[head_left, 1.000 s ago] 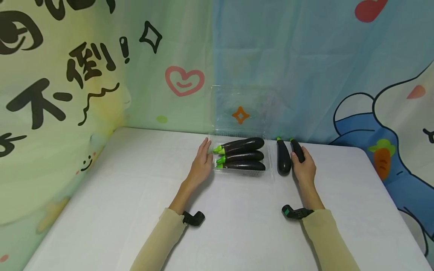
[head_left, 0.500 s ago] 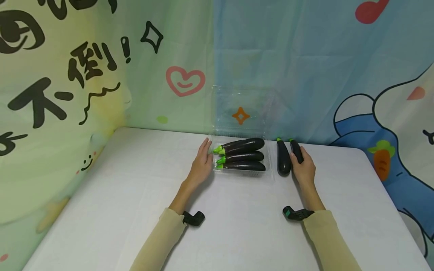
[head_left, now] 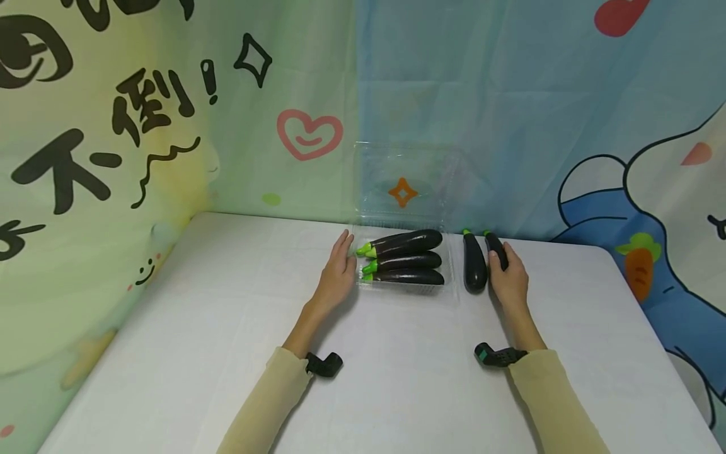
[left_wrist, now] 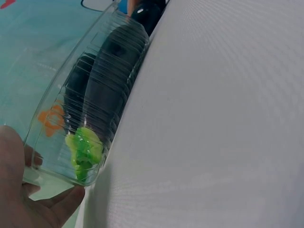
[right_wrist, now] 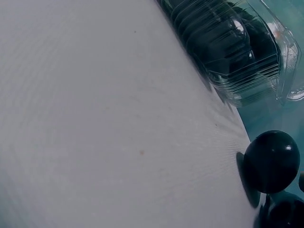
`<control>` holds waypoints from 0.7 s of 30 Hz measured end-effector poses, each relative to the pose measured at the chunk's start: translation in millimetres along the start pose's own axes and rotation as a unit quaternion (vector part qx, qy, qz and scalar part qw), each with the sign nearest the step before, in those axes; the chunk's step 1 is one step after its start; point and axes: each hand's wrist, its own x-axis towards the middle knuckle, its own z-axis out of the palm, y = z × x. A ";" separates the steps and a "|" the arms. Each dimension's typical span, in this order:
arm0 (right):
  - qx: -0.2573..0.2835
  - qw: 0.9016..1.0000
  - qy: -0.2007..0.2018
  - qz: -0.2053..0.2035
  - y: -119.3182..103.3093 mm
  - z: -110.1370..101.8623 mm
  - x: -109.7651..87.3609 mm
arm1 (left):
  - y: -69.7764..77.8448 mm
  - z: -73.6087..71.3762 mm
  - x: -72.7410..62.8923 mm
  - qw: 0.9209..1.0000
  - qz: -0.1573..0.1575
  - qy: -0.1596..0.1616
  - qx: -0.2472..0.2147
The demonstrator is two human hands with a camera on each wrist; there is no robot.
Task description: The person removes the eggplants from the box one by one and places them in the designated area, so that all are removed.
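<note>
A clear plastic box [head_left: 447,272] stands near the table's back edge with its lid [head_left: 405,148] raised, and several dark eggplants [head_left: 409,260] with green stem ends lie in it. Along the box's left side rests my left hand [head_left: 338,275], fingers straight. In the left wrist view, its fingertips [left_wrist: 71,202] are right at the end of the box. Outside the box, on its right, lies an eggplant [head_left: 474,265], stem pointing away. My right hand [head_left: 510,282] grips another eggplant [head_left: 496,248] just beside that one. In the right wrist view, rounded eggplant ends [right_wrist: 271,161] show at the lower right.
A white cloth covers the table [head_left: 391,372]. Behind its back edge hangs a printed curtain [head_left: 499,113]; another printed panel [head_left: 102,252] stands to the left. Black wrist devices [head_left: 325,365] sit at both cuffs.
</note>
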 end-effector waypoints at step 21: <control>-0.013 0.956 -0.116 -0.269 -75.9 -8.8 -26.2 | -0.7 -0.3 -0.8 1.000 0.005 0.004 -0.008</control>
